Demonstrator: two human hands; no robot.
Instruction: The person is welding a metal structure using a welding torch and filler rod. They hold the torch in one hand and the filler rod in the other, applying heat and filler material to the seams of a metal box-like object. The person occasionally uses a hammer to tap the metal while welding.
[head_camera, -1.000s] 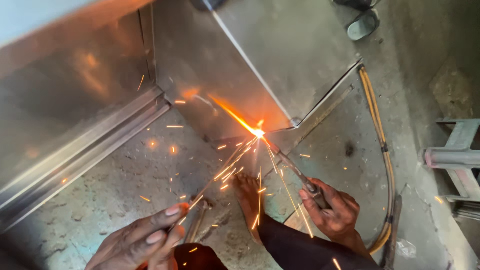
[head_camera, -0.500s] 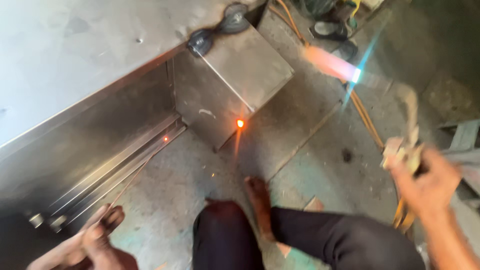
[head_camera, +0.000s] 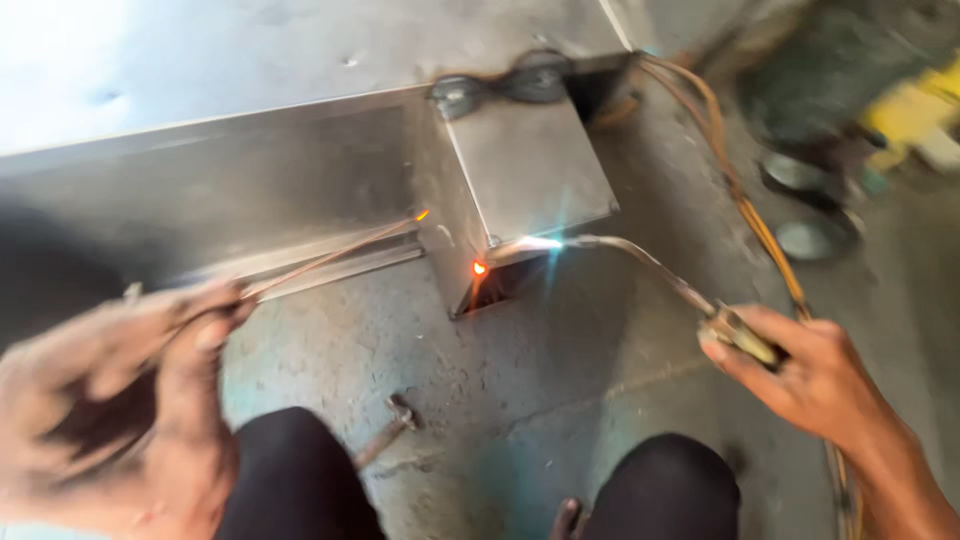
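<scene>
Down on the concrete floor (head_camera: 560, 380), the person crouches in front of a sheet-metal cabinet (head_camera: 300, 180), both dark-trousered knees showing at the bottom of the view. The right hand (head_camera: 800, 370) is clenched around the brass handle of a gas torch (head_camera: 690, 295), whose thin bent tube reaches left toward a steel box (head_camera: 525, 165) standing against the cabinet. A small bright flame (head_camera: 535, 242) burns at the torch tip, just at the box's lower front edge. Below that edge, at the box's near corner, a spot of metal glows orange (head_camera: 479, 268).

The left hand (head_camera: 150, 400), blurred, is closed on one end of a thin filler rod (head_camera: 330, 258). The rod slants up and to the right along the cabinet's base rail, and its far tip glows orange just beside the box's left side.

An orange hose (head_camera: 745, 200) trails from the torch handle back across the floor past the box. A small hammer (head_camera: 390, 425) lies on the floor between the knees and the box. Dark goggles (head_camera: 500, 88) rest on top of the box.
</scene>
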